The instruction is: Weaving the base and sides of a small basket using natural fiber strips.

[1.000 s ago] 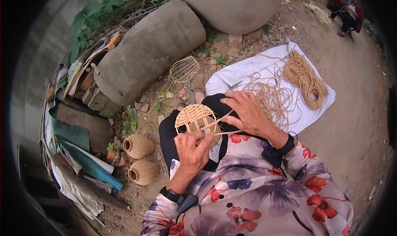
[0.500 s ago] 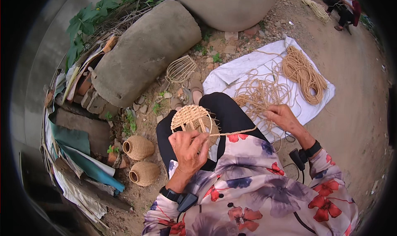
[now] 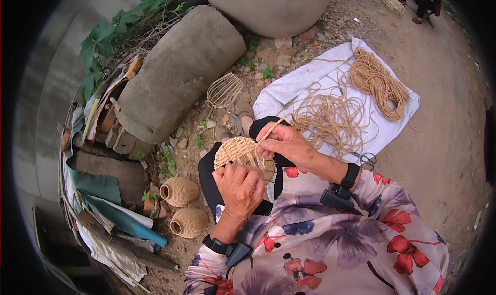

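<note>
A partly woven basket of tan cord rests on my lap, between dark-trousered knees. At its near edge is my left hand, closed with curled fingers that grip the rim; its fingertips are partly hidden. My right hand is at the basket's right side, thumb and fingers pinched on a strand of cord. That strand slants up and away from the pinch towards a loose tangle of cord.
A white sheet carries the tangle, a coiled cord bundle and scissors. Two finished woven baskets lie left. A bare basket frame sits near a concrete cylinder. Another person sits far right.
My right hand has moved left from above the loose cord to the basket's side. The left hand has turned knuckles up on the rim. The view has shifted slightly.
</note>
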Available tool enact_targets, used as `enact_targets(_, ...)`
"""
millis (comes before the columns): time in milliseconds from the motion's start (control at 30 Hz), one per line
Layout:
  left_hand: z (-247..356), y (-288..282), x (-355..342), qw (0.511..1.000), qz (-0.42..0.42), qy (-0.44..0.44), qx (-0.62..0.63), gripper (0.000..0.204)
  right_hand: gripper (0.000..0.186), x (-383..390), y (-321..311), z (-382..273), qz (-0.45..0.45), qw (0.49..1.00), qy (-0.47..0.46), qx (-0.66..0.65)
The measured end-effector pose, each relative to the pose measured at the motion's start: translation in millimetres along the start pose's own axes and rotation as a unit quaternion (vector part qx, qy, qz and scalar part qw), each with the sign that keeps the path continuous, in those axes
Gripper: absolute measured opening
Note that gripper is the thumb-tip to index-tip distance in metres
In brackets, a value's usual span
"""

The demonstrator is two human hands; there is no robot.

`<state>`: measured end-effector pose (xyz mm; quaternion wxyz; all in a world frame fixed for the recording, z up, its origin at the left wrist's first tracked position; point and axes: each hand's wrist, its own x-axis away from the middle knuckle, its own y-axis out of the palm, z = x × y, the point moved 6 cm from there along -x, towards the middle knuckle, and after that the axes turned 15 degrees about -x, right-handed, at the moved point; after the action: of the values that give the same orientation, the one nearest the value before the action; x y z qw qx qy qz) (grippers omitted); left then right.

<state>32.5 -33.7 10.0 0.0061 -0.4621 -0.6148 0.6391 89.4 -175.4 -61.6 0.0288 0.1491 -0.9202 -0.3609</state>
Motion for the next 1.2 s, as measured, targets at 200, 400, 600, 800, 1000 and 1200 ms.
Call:
enact_targets(200, -4, -3, -8, 0.996, -0.077, 0.031, -0.013, 0.023, 0.015, -4, 11, -10, -0.053, 0.974, -0.072, 0.207)
enact_targets(400, -10, -1, -21, 0.982, -0.177, 0.039, 0.061, 0.028, 0.010, 24, 21, -18, -0.017, 0.913, -0.112, 0.392)
enact_targets(600, -9, 4, -26, 0.975, -0.197, 0.052, 0.089, 0.023, 0.024, 47, 3, 13, -0.045, 0.955, -0.057, 0.287)
enact_targets(800, -28, 17, -35, 0.965, -0.222, 0.002, 0.143, 0.018, 0.031, 28, 2, 34, -0.049, 0.967, 0.029, 0.247)
enact_targets(1000, -37, 18, -44, 0.957, -0.223, 0.026, 0.186, 0.021, 0.025, 18, 21, 22, -0.002, 0.896, -0.123, 0.426)
enact_targets(1200, -27, 10, -30, 0.970, -0.192, 0.015, 0.147, 0.029, 0.023, 24, 24, 15, 0.010, 0.876, -0.148, 0.459)
